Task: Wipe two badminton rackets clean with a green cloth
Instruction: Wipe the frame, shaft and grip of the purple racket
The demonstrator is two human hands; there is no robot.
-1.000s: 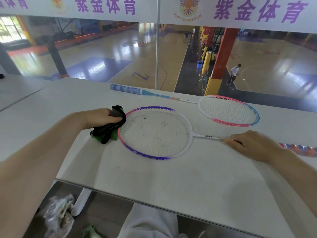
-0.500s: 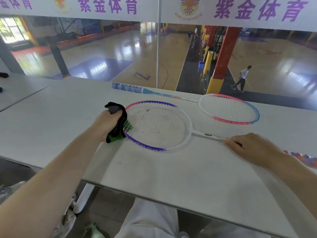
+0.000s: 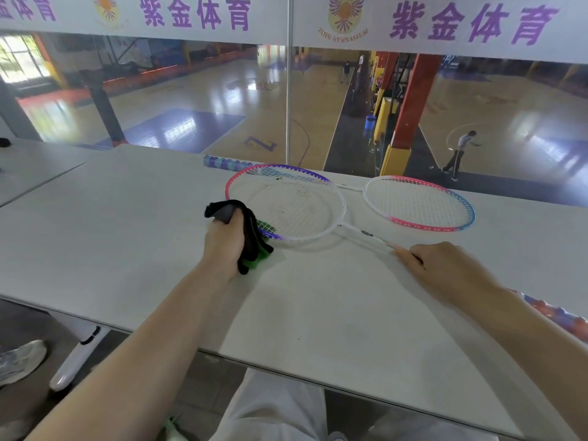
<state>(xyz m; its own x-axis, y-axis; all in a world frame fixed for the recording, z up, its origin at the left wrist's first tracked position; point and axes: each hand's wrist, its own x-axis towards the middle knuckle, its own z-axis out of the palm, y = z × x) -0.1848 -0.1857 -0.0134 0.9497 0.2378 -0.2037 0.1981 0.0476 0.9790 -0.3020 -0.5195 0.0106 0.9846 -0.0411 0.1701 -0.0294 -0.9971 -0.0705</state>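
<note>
**Racket wiping at gym overlook table, cloth on near frame**

Banner [image 3: 286, 17] runs across the top of view, white with purple characters 紫金体育 repeated; a winged yellow emblem sits beside them with small lettering under it, reading roughly "GYMNASIUM", the first word too blurred to tell. Below it, glass looks down on a wooden court [image 3: 222, 100] with a purple painted zone, a red and yellow pillar [image 3: 410, 113], and a person [image 3: 458, 154] standing on the floor far below.

White table [image 3: 127, 218] fills the middle of view. Two rackets lie on it. Purple racket [image 3: 286, 205], white frame with pink and purple rim, has dark specks on its strings; its head lies over the far racket's shaft. Its own shaft runs toward the right, and its striped grip shows beyond the right forearm at the table edge. Pink racket [image 3: 420, 203], pink and blue rim, lies just beyond and to the right, its blue grip pointing left behind the purple racket's head.

Left hand [image 3: 224, 243] is fisted around the cloth [image 3: 251, 246], which shows black outside and green underneath. The cloth presses on the near left rim of the purple racket, green part touching the strings.

Right hand [image 3: 445, 268] lies curled over the purple racket's shaft, fingertips resting on it, pinning it to the table.

Grey shoe [image 3: 19, 361] and a white table leg [image 3: 79, 354] show underneath at lower left.
</note>
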